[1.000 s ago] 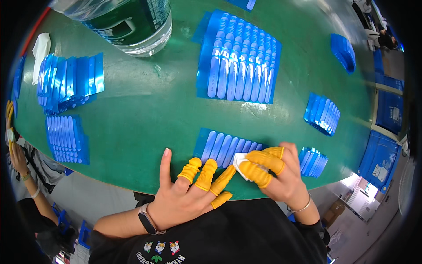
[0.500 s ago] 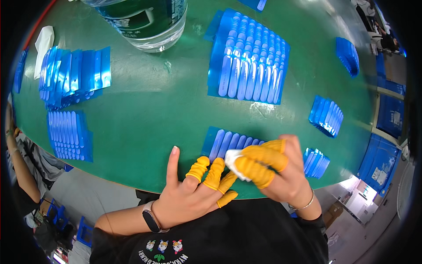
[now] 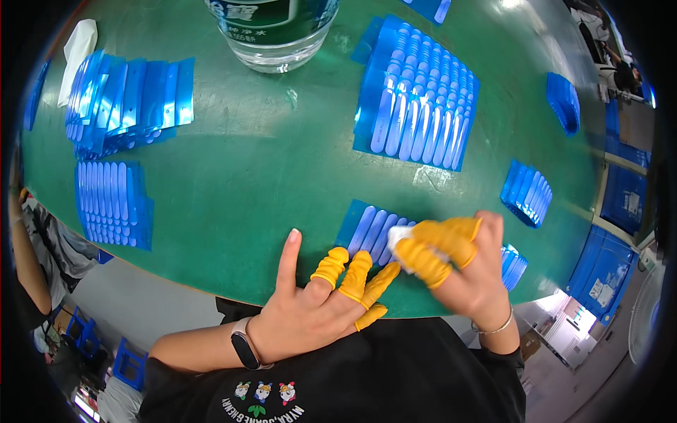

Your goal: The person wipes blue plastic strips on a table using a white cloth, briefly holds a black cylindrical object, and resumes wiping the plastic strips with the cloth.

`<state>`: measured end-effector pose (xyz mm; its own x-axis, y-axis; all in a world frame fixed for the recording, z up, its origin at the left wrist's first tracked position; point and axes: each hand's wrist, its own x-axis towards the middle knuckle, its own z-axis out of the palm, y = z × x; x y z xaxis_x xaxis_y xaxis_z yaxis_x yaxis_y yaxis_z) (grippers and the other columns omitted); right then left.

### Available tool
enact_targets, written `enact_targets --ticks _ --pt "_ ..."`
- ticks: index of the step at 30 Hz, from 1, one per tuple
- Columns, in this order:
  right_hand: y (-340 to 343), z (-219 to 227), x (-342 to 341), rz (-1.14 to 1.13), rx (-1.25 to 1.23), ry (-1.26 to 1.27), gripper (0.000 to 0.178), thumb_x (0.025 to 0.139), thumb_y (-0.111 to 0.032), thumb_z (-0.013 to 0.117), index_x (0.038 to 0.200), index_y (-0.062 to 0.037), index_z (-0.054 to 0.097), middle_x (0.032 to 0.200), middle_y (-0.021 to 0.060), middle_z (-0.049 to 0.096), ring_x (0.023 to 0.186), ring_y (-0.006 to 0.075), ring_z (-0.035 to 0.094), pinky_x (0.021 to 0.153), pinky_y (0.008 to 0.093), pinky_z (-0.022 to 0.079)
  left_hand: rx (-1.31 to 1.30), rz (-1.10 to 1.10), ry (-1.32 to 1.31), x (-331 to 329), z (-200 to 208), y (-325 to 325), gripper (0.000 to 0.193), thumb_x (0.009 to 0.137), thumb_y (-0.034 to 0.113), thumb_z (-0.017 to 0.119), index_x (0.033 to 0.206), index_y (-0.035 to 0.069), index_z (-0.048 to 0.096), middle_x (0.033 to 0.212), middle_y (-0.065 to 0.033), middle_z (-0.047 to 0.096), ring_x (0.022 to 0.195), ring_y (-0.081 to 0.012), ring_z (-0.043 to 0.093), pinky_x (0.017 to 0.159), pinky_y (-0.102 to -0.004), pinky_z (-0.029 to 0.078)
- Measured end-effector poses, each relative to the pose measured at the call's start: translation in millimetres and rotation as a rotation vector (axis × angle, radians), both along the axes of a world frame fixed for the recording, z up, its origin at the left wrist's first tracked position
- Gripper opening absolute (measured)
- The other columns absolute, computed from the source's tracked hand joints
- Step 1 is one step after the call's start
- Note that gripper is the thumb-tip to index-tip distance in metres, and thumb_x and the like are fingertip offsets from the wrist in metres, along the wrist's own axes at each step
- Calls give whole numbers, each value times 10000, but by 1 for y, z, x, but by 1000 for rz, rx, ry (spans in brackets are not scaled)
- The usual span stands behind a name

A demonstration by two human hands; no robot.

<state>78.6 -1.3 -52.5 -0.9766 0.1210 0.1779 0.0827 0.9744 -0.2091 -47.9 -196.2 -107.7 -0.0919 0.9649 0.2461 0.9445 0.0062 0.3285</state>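
Note:
A small blue sheet with a row of rounded pale-blue strips [image 3: 374, 229] lies on the green table near its front edge. My left hand [image 3: 310, 303] rests there with fingers spread; its yellow-cotted fingertips touch the sheet's near edge, and the bare thumb points away over the table. A crumpled white wipe [image 3: 399, 242] is pinched in the yellow-cotted fingers of my right hand [image 3: 458, 264], against the strips. That hand covers the sheet's right end.
Larger stacks of strip sheets lie far ahead [image 3: 423, 106] and at far left [image 3: 134, 99]; another sheet [image 3: 109, 201] sits left. A big clear water bottle [image 3: 278, 49] stands at the back. Curled blue sheets [image 3: 527, 192] line the right side. Blue bins [image 3: 599, 271] stand beyond.
The right hand has moved the wipe slightly away from me and to the right over the strips. My left hand keeps its place at the sheet's edge. The whole view has shifted a little.

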Motion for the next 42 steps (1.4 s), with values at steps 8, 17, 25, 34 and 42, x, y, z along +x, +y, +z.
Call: enact_targets --ticks 8,17,25,34,42 --pt "3 1 -3 -11 36 45 321 715 -148 710 1036 -131 715 1063 20 658 820 196 578 722 371 404 -16 -25 -10 0 0 -2 516 840 611 615 1247 302 687 1279 -85 503 1194 -265 423 1049 -721 326" --pt "-8 -4 -5 170 -121 -64 324 726 -159 714 1050 -145 724 1100 17 664 855 201 601 690 360 385 -9 -68 35 -3 -1 -3 478 857 595 611 1209 284 693 1282 -85 500 1163 -278 436 1040 -732 330" --pt "-3 2 -3 93 -230 -69 339 703 -99 743 1042 -114 733 1057 28 658 841 219 583 716 353 407 -25 -53 1 -2 -1 -3 481 874 605 589 1231 297 685 1303 -96 488 1230 -282 406 1050 -727 318" --pt "4 5 -4 31 44 -85 382 706 -167 694 1084 -120 725 1098 35 643 844 208 551 746 371 392 -2 6 9 3 -4 -2 516 861 630 577 1261 320 675 1272 -83 485 1267 -260 382 1058 -715 316" --pt "-7 12 -7 130 -86 -171 381 720 -171 684 1096 -118 721 1128 13 646 869 203 557 746 376 402 -67 -51 4 -1 -2 -6 474 862 633 583 1157 280 700 1309 -75 496 1253 -258 379 1050 -729 328"
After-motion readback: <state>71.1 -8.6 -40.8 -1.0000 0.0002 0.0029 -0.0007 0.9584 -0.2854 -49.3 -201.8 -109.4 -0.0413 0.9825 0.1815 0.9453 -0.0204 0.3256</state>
